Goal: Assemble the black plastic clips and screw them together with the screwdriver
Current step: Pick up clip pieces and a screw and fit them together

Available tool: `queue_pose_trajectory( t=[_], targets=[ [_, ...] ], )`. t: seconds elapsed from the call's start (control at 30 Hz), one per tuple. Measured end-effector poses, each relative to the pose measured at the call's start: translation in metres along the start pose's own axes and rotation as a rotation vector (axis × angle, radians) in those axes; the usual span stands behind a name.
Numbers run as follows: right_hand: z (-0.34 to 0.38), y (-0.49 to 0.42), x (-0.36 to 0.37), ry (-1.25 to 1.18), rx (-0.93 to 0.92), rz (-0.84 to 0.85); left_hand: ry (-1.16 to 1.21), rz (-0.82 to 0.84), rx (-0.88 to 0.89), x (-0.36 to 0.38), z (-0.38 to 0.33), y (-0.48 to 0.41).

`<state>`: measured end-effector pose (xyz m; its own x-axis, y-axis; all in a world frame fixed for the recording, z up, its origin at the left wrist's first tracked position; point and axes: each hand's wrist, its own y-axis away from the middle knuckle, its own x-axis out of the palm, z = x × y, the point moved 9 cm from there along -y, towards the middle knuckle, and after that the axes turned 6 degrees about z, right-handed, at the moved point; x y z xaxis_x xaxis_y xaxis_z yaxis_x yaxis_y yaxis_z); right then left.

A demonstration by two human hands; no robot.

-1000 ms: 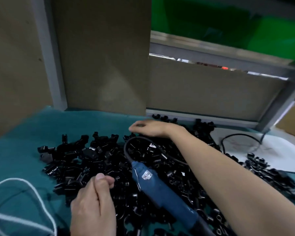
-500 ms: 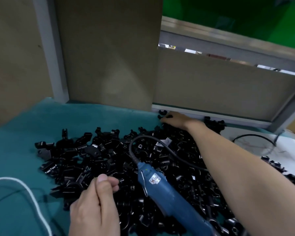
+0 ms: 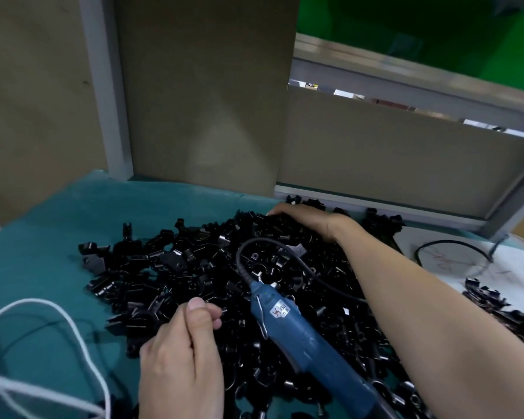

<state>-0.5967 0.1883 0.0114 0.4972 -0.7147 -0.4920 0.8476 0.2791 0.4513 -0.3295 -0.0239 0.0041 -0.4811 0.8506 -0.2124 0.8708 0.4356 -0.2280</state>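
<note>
Black plastic clips (image 3: 194, 267) lie in a big heap on the teal bench (image 3: 43, 237), with the blue screwdriver (image 3: 300, 337) resting on top. Right hand (image 3: 306, 220) lies palm down at the far edge of the heap; its grip I cannot tell. Left hand (image 3: 182, 352) is curled, thumb on forefinger; whether it holds something is unclear.

The clips (image 3: 194, 267) are glossy black, heaped over the middle of the table (image 3: 43, 252), whose cloth is plain teal. The screwdriver (image 3: 303, 337) is blue with a white label (image 3: 280, 311) printed in black, and its cable (image 3: 243, 252) is dark grey. A white cord (image 3: 58, 309) loops at the table's near left corner. At the right edge lies a white sheet (image 3: 521, 267) with a black wire (image 3: 421, 251). Behind stand plain tan panels (image 3: 206, 101) in a grey frame (image 3: 118, 116), with a bright green backdrop (image 3: 436, 34) beyond.
</note>
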Motion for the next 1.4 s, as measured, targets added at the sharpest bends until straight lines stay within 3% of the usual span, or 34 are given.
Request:
queue_pose_trajectory(
  t=[0.37,0.6,0.83,1.07,1.27,1.4],
  targets=[
    [0.005,0.021,-0.002,-0.464,-0.124,0.088,0.037,0.052,-0.045,0.002,0.006,-0.004],
    [0.008,0.049,-0.001,-0.472,-0.147,0.075,0.028,0.066,-0.059,0.001,0.004,-0.002],
    [0.025,0.088,0.004,-0.305,-0.188,0.079,-0.01,0.076,-0.047,0.001,0.0,0.001],
    [0.007,0.135,-0.017,-0.295,-0.228,-0.182,-0.044,0.058,-0.037,0.0,0.0,0.001],
    [-0.05,0.241,-0.036,-0.723,-0.509,-0.507,-0.096,0.093,-0.035,0.002,-0.006,0.006],
    [-0.121,0.337,-0.003,-0.99,-0.566,-0.602,-0.225,0.082,0.101,0.001,-0.023,0.011]
  ],
)
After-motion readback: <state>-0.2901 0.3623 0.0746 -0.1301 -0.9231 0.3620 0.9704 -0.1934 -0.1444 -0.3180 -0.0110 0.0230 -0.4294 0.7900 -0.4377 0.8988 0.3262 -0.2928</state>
